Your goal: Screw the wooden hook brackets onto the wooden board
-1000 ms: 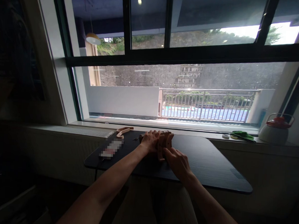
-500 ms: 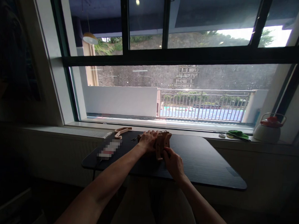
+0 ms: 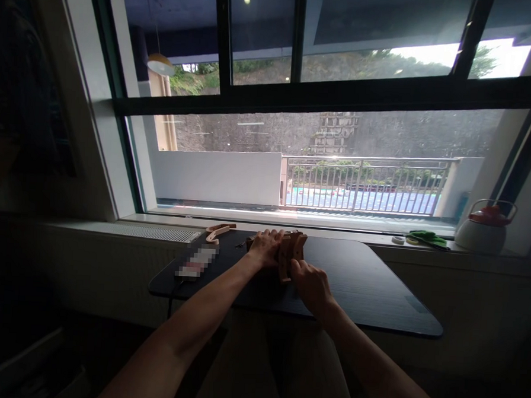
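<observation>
Left hand and right hand clamped on wooden assembly, mid-frame on counter; risk: uneven squeeze may pop its pieces apart.

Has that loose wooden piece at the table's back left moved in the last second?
No. The loose wooden piece lies in the same spot at the black table's back left corner, beside the vent grille.
</observation>
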The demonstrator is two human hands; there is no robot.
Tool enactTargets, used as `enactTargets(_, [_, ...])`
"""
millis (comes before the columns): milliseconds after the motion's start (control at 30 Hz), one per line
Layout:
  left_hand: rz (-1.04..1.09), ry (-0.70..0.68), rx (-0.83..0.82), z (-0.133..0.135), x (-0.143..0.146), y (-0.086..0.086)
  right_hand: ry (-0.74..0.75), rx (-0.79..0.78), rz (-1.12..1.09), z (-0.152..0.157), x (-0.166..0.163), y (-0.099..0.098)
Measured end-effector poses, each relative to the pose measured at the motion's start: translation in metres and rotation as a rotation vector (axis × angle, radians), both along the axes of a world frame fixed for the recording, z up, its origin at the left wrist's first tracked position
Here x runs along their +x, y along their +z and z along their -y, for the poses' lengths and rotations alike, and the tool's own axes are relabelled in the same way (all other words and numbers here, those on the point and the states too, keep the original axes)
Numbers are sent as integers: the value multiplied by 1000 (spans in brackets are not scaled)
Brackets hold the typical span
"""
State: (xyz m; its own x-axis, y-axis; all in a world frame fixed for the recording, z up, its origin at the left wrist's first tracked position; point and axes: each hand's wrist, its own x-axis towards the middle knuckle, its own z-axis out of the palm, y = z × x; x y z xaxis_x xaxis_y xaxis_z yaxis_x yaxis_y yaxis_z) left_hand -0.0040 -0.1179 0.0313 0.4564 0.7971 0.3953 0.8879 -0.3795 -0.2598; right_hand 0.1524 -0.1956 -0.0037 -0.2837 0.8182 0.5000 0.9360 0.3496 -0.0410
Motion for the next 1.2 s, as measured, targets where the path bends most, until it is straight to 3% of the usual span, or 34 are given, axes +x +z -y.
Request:
enactTargets(233, [13,2,9,-1,0,1,-158,-59,-73,-4,-8,-4])
enactTargets(533, [19,15,3,3,1,2,14,-23,74,1,-9,15])
enactTargets(833, [5,13,-4,5,1,2,-146,-115,-132,-16,-3,-4])
enactTargets(1067, [19,27,-8,9,2,3,-49,-118,-92,-13,-2,15])
enactTargets(1200, [25,18,-4,9,1,1,-4,-168,-109,-11,-10,16])
